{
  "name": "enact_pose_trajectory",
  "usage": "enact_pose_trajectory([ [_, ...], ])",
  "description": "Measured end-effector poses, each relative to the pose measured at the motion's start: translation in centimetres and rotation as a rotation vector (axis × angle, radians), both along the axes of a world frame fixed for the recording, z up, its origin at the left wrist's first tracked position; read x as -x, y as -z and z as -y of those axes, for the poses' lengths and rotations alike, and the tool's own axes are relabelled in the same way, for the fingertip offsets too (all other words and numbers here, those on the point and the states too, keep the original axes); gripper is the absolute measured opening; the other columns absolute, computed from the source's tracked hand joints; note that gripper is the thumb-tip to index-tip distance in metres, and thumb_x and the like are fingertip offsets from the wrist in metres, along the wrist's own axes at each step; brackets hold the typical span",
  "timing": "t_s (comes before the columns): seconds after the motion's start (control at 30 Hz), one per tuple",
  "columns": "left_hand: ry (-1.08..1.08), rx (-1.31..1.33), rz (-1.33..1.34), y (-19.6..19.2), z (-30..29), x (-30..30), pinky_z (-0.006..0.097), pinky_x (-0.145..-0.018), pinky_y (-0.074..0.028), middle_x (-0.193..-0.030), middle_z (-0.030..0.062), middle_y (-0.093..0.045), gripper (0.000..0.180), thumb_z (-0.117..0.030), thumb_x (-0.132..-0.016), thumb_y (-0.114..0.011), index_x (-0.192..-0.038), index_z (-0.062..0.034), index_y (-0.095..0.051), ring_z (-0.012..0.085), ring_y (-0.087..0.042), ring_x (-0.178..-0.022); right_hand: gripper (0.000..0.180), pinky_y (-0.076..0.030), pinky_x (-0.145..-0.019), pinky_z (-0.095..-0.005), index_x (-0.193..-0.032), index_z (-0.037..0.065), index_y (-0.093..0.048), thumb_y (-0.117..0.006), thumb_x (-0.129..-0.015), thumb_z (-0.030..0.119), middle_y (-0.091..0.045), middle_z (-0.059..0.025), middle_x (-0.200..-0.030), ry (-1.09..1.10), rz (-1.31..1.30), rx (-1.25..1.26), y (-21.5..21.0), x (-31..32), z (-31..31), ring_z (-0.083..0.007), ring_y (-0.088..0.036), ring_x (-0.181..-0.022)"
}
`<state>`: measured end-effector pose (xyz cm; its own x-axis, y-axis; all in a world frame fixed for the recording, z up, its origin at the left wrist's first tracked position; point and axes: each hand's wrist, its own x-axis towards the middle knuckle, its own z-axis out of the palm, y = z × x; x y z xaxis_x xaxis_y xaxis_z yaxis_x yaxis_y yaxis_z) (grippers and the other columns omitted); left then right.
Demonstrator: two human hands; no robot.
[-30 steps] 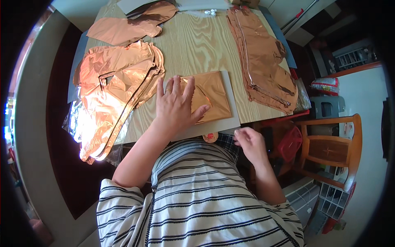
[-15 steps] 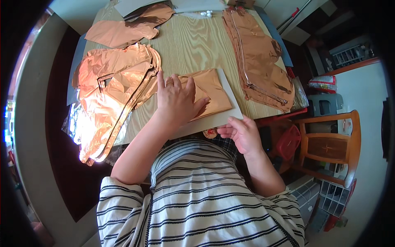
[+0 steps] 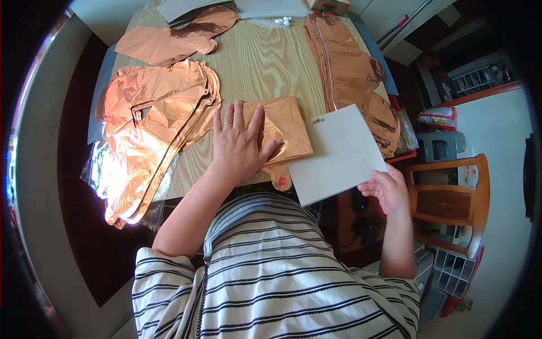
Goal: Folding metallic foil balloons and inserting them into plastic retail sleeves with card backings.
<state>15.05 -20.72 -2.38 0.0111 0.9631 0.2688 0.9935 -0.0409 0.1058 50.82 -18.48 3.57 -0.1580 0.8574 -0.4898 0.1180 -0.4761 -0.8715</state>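
A black-and-white striped top with short sleeves; the left hand point(image 3: 240, 148) wears what looks like a thin ring.

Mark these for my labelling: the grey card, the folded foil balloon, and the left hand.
grey card point(image 3: 337, 153), head view, middle of its face.
folded foil balloon point(image 3: 291, 129), head view, bare right part.
left hand point(image 3: 240, 144), head view, back of the hand.

wooden table point(image 3: 265, 62) | wooden chair point(image 3: 451, 198) right | pale floor point(image 3: 497, 135)
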Motion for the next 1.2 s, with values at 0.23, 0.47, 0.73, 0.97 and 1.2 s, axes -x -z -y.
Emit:
enact_pose_trajectory([
  [0.23, 0.036, 0.015, 0.081, 1.1, 0.5, 0.7, 0.062, -0.119, -0.018, -0.153, 0.0328, -0.038, 0.087, -0.073, -0.092, -0.045, -0.152, -0.0109, -0.044, 0.0480, -0.034, -0.144, 0.027, -0.058, -0.067, -0.0296, -0.121, -0.002, -0.061, -0.055, -0.100, 0.014, -0.074, -0.0142, -0.094, 0.105, -0.034, -0.213, 0.1, 2.1, -1.8, -0.0188, -0.073, -0.075],
  [0.47, 0.040, 0.064, 0.110, 0.9, 1.0, 0.8, 0.060, -0.120, -0.017, -0.156, 0.0321, -0.033, 0.088, -0.074, -0.092, -0.045, -0.155, -0.0125, -0.041, 0.0476, -0.029, -0.147, 0.029, -0.057, -0.065, -0.0273, -0.124, -0.003, -0.061, -0.054, -0.102, 0.014, -0.074, -0.0135, -0.096, 0.102, 0.178, -0.396, -4.0, -0.5, -4.5, -0.0176, -0.073, -0.074],
  [0.73, 0.050, 0.070, 0.125, 1.0, 1.6, 0.2, 0.059, -0.121, -0.016, -0.157, 0.0316, -0.032, 0.088, -0.072, -0.093, -0.045, -0.156, -0.0114, -0.038, 0.0478, -0.028, -0.147, 0.028, -0.058, -0.066, -0.0298, -0.118, -0.005, -0.060, -0.062, -0.101, 0.018, -0.071, -0.0149, -0.100, 0.184, -0.047, -0.424, 3.3, 5.8, -12.3, -0.0190, -0.072, -0.079],
  [0.97, 0.038, 0.038, 0.124, 1.1, 2.8, -0.2, 0.060, -0.121, -0.014, -0.157, 0.0317, -0.032, 0.087, -0.069, -0.094, -0.047, -0.156, -0.0094, -0.037, 0.0486, -0.026, -0.148, 0.020, -0.043, -0.041, -0.0267, -0.082, -0.004, -0.067, -0.069, -0.088, 0.016, -0.065, -0.0075, -0.066, -0.652, 0.357, -0.092, 3.4, 11.9, -11.2, -0.0118, -0.057, -0.045],
  [1.2, 0.023, 0.056, 0.097, 0.7, 2.8, -0.2, 0.060, -0.121, -0.014, -0.156, 0.0313, -0.034, 0.089, -0.071, -0.093, -0.047, -0.155, -0.0072, -0.039, 0.0482, -0.027, -0.148, 0.039, -0.047, -0.043, -0.0277, -0.078, -0.002, -0.068, -0.067, -0.095, 0.033, -0.063, -0.0065, -0.061, -0.884, 0.694, -0.156, 0.3, 10.6, -7.7, -0.0129, -0.058, -0.046],
])
